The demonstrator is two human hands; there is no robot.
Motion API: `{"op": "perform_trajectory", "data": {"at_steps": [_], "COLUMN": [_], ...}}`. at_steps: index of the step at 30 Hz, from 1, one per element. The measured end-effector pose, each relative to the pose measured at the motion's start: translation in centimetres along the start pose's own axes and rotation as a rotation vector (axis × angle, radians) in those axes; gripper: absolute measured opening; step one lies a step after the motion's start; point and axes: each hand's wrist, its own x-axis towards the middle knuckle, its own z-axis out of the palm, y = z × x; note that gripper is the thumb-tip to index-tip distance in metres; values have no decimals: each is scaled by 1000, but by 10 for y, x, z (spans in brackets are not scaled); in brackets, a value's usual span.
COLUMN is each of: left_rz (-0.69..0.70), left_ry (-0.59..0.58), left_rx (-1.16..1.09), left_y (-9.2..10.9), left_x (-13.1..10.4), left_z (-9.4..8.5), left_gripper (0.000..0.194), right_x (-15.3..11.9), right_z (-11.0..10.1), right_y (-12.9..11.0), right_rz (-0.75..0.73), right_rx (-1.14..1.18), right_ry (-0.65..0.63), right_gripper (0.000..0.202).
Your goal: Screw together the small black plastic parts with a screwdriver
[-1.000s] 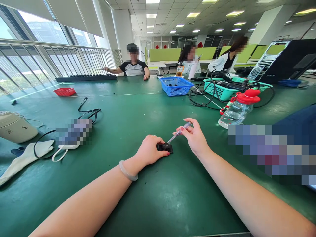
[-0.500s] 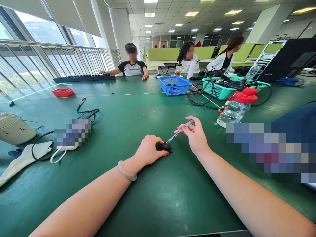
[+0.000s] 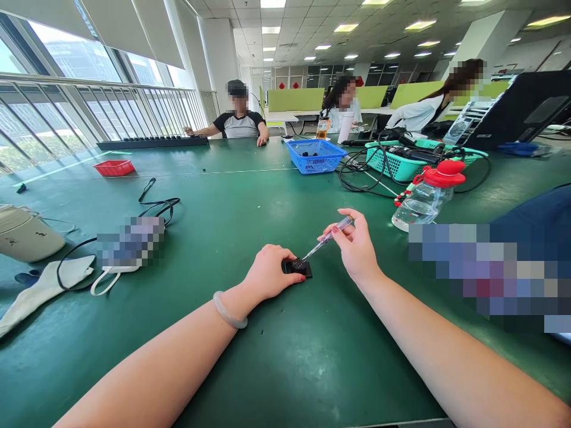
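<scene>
On the green table (image 3: 214,368) lies a small black part (image 3: 305,271) with a flat base and a round raised top. My left hand (image 3: 272,270) grips it from the left, thumb along the near side and fingers behind. In my right hand (image 3: 354,238) is a slim screwdriver with a clear handle (image 3: 333,233), held slanted, its metal tip down at the round top of the black part. Whether the tip sits in a screw is too small to tell.
Further off stand a blue basket (image 3: 316,160) with black pieces, a green basket (image 3: 395,165) with cables, a red tray (image 3: 115,168) and a red-lidded bottle (image 3: 426,199). A phone-like item (image 3: 134,244) and a cap (image 3: 29,235) lie left. Several people sit beyond.
The screwdriver and my right hand have shifted very slightly; my left hand keeps its grip on the black part. A person at the back right has leaned to the right.
</scene>
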Motion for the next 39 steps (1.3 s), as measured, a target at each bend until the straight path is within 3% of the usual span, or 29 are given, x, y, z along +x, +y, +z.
{"op": "perform_trajectory", "data": {"at_steps": [8,19,26,39], "left_rz": [7,3,5,-2], "left_ry": [5,13,18,70], "left_rx": [3,6,4,29], "left_y": [-1,0,0,-1], "left_x": [0,0,-1,0], "left_z": [1,1,1,2], "left_gripper": [29,30,29,28], "right_x": [-2,4,1,3], "right_z": [3,-1,1,-1], "right_y": [-7,6,-1,3], "right_rz": [-42,159,56,49], "right_rx": [-15,9,-84,-94], "right_ry": [43,121,110,123], "right_gripper": [42,44,46,42]}}
